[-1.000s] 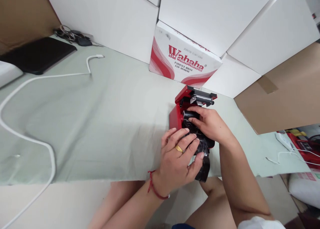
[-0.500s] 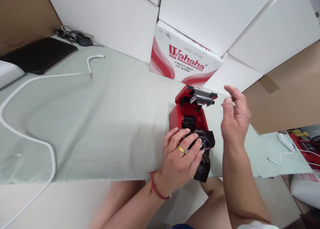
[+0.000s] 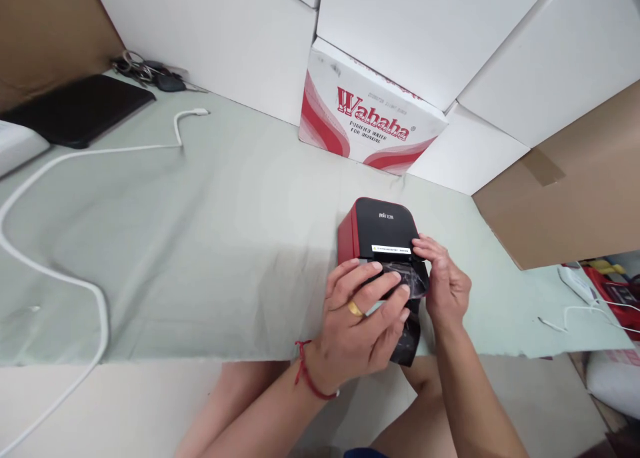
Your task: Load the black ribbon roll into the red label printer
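Note:
A small red and black printer [image 3: 381, 229] sits near the front edge of the pale green table cloth [image 3: 215, 245], its black lid down. A strip of shiny black film [image 3: 406, 328] comes out of its front and hangs over the table edge. My left hand [image 3: 361, 325], with a gold ring and a red wrist cord, lies curled over the printer's front and the film. My right hand [image 3: 444, 281] holds the printer's right front corner, its fingertips pressed on the film beside the lid.
A Wahaha water carton [image 3: 367, 118] and white boxes [image 3: 430, 31] wall the back. Brown cardboard [image 3: 565, 191] leans at right. A white cable [image 3: 75, 178], a black tablet [image 3: 75, 108] and keys [image 3: 145, 71] lie at left. More cables and a red device [image 3: 607, 291] sit far right.
The printer's lid, open before, is now down. My right hand left the inside, lifted away, then came back to the printer's right front corner. My left hand stayed on the film.

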Tool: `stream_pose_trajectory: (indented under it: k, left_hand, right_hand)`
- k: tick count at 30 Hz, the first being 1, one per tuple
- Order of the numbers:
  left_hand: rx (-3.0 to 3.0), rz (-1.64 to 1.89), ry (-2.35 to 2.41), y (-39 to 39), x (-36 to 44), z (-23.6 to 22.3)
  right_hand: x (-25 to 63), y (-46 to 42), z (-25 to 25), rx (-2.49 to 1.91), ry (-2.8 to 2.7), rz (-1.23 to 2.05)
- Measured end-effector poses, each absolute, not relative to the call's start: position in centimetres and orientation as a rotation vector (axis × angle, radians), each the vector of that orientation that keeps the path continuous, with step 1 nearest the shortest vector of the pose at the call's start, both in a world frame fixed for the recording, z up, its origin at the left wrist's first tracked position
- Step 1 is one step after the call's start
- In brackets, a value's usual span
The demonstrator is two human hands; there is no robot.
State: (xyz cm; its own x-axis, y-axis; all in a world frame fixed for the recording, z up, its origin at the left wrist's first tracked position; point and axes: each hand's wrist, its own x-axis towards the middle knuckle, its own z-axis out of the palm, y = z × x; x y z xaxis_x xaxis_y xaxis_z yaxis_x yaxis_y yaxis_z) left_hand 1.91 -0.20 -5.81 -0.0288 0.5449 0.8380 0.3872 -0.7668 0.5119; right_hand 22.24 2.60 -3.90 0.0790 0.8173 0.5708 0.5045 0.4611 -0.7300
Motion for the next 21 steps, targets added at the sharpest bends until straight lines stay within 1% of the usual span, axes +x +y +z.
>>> stream_pose_trajectory:
  k: [2, 6, 9, 15, 21]
  left_hand:
    - [2.007, 1.906, 1.011, 0.0, 1.6, -6.1]
    - [1.784, 1.72, 1.074, 0.6, 0.9, -6.0]
    - [1.807, 1.627, 1.12, 0.7, 0.5, -5.4]
    - [1.739, 1.591, 1.235, 1.0, 0.3, -4.6]
    - [1.499, 1.593, 1.043, 2.1, -0.2, -5.0]
  right_hand:
    - [22.0, 1.9, -4.6, -1.257, -1.583, 0.312]
    - [21.5, 1.8, -4.9, -1.309, -1.573, 0.211]
    - [21.6, 1.9, -4.8, -1.326, -1.6, 0.169]
    - [22.2, 1.7, -4.8, -1.332, -1.651, 0.211]
    - [20.7, 1.5, -4.4, -1.3, -1.507, 0.314]
